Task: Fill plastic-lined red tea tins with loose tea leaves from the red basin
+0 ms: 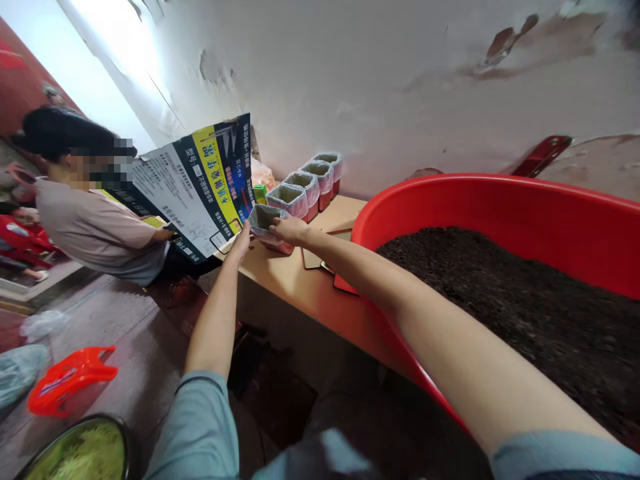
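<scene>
Several red containers lined with clear plastic bags stand in a row on the wooden table (280,275) along the wall. At the near end of the row is the nearest lined container (264,219), its mouth facing up. My left hand (242,241) is against its left side, fingers partly hidden at the rim. On its right rim, my right hand (290,229) has its fingers closed on the bag edge. Behind it stands another lined container (287,196). A large red tub (430,193) of dark soil (480,293) fills the right side.
A printed cardboard sheet (200,187) stands left of the containers, beside a seated person (95,220). Flat frame-like items (313,259) lie near the tub. On the floor are an orange-red plastic piece (70,380) and a round bowl (80,453).
</scene>
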`<state>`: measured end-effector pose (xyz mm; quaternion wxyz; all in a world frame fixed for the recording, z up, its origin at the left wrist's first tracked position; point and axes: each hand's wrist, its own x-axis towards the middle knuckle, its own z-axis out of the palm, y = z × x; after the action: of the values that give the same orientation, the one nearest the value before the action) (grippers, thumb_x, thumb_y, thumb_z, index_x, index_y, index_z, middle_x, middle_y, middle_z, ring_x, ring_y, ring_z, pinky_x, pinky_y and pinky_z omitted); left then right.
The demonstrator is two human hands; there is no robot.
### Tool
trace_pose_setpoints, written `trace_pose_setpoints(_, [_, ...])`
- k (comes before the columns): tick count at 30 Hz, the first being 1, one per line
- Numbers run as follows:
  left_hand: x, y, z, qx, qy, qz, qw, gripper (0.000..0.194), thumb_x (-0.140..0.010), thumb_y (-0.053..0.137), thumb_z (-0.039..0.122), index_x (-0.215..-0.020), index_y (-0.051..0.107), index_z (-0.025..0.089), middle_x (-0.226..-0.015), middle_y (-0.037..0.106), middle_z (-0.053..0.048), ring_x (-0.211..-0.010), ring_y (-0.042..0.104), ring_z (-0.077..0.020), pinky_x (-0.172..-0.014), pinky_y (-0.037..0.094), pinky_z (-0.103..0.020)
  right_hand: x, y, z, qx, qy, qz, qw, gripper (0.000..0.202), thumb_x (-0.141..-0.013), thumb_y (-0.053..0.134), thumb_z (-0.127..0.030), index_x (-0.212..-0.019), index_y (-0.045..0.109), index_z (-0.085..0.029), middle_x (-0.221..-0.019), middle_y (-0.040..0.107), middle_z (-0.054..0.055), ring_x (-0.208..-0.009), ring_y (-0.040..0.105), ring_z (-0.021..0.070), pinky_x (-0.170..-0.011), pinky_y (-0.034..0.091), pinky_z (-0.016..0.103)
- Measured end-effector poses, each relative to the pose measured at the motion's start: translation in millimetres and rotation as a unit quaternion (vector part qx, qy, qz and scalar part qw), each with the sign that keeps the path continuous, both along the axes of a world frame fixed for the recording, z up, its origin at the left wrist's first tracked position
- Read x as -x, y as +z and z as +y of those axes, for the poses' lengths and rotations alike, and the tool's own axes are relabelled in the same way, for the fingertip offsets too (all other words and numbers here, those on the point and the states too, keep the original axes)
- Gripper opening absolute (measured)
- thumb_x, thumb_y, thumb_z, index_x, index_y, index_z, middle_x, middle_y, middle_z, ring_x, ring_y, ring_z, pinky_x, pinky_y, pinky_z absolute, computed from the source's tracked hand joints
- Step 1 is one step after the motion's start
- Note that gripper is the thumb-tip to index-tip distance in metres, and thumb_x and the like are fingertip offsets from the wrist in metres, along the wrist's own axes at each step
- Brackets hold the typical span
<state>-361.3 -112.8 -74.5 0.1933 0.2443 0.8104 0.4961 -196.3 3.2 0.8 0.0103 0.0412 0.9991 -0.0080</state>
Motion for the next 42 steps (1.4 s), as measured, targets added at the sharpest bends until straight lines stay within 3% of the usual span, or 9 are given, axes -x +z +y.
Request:
trace_pose_setpoints(3, [-8, 17.4, -12, -0.093, -0.005, 0.086, 0.992, 0.072, -0.099, 0.036, 0.081, -0.120, 0.067, 0.021, -0.125, 0.074, -0.014, -0.120, 0.070, -0.0278, -0.094, 0.059, -0.040, -25, 17.2, 6, -0.010, -0.011, 0.048, 0.999, 0.035, -0.107, 0.045, -0.021, -0.134, 0.064, -0.011, -0.133, 0.064, 0.022, -0.106, 0.070, 0.0289, -0.084, 0.053, 0.038])
trace_pose_setpoints(6, [-28, 49.3, -15, -0.207, -0.072, 0.316, 0.923, 0.076, -0.088, 0.056, 0.085, -0.127, 0.067, 0.021, -0.132, 0.070, -0.013, -0.129, 0.064, -0.0290, -0.112, 0.051, -0.043, -80, 44.9, 24, -0.027, 0.004, 0.176, 0.984, 0.026, -0.107, 0.051, -0.030, -0.119, 0.067, -0.013, -0.122, 0.066, 0.016, -0.099, 0.067, 0.0233, -0.085, 0.051, 0.035])
trace_pose_setpoints(9, [-68, 78.5, -4, -0.261, -0.160, 0.407, 0.860, 0.070, -0.092, 0.065, 0.072, -0.144, 0.057, 0.026, -0.149, 0.061, -0.012, -0.136, 0.061, -0.0283, -0.115, 0.050, -0.043, -169, 79.4, 47, -0.067, -0.008, 0.293, 0.954, 0.029, -0.108, 0.052, -0.042, -0.104, 0.065, -0.017, -0.111, 0.066, 0.010, -0.092, 0.064, 0.0200, -0.081, 0.051, 0.034])
trace_pose_setpoints(14, [-158, 92.6, 36, -0.297, -0.274, 0.356, 0.842, 0.048, -0.096, 0.068, 0.046, -0.139, 0.060, 0.025, -0.138, 0.067, -0.009, -0.121, 0.069, -0.0246, -0.103, 0.059, -0.040, -335, 116.2, 66, -0.165, -0.117, 0.379, 0.903, 0.039, -0.102, 0.058, -0.059, -0.085, 0.060, -0.024, -0.094, 0.065, 0.007, -0.076, 0.058, 0.0169, -0.068, 0.049, 0.032])
trace_pose_setpoints(20, [-272, 124.1, 73, -0.195, -0.414, 0.287, 0.842, 0.030, -0.097, 0.063, 0.034, -0.121, 0.072, 0.019, -0.128, 0.071, -0.008, -0.126, 0.066, -0.0301, -0.109, 0.055, -0.047, -465, 82.0, 94, -0.178, -0.293, 0.269, 0.900, 0.049, -0.105, 0.048, -0.060, -0.081, 0.066, -0.022, -0.099, 0.070, 0.012, -0.084, 0.067, 0.0182, -0.075, 0.051, 0.036])
trace_pose_setpoints(25, [-341, 148.8, 116, -0.042, -0.605, 0.284, 0.742, 0.030, -0.087, 0.074, 0.028, -0.116, 0.078, 0.021, -0.124, 0.076, -0.007, -0.128, 0.067, -0.0319, -0.119, 0.046, -0.047, -513, 34.1, 149, -0.080, -0.358, 0.207, 0.907, 0.036, -0.100, 0.062, -0.041, -0.072, 0.064, -0.020, -0.090, 0.071, 0.010, -0.073, 0.062, 0.0138, -0.074, 0.048, 0.035])
trace_pose_setpoints(33, [-384, 99.3, 208, 0.294, -0.597, 0.364, 0.652, 0.060, -0.077, 0.085, 0.037, -0.135, 0.073, 0.024, -0.138, 0.074, -0.014, -0.136, 0.064, -0.0398, -0.118, 0.045, -0.045, -533, -11.1, 223, 0.024, -0.381, 0.167, 0.909, 0.038, -0.091, 0.073, -0.038, -0.059, 0.062, -0.021, -0.069, 0.065, 0.004, -0.059, 0.050, 0.0115, -0.070, 0.048, 0.036])
trace_pose_setpoints(38, [-387, 47.1, 231, 0.264, -0.558, 0.232, 0.752, 0.090, -0.091, 0.063, 0.067, -0.162, 0.044, 0.016, -0.167, 0.043, -0.021, -0.156, 0.042, -0.0370, -0.128, 0.033, -0.045, -539, -2.8, 204, -0.085, -0.392, 0.217, 0.890, 0.054, -0.087, 0.075, -0.063, -0.114, 0.073, -0.017, -0.133, 0.068, 0.019, -0.111, 0.067, 0.0288, -0.100, 0.050, 0.052])
trace_pose_setpoints(42, [-397, 6.8, 218, 0.299, -0.400, 0.149, 0.854, 0.085, -0.102, 0.020, 0.071, -0.170, 0.028, 0.020, -0.177, 0.020, -0.018, -0.164, 0.019, -0.0372, -0.131, 0.019, -0.058, -498, -30.1, 156, -0.060, -0.341, 0.290, 0.892, 0.045, -0.104, 0.052, -0.054, -0.125, 0.070, -0.018, -0.140, 0.064, 0.018, -0.132, 0.059, 0.0327, -0.115, 0.045, 0.055])
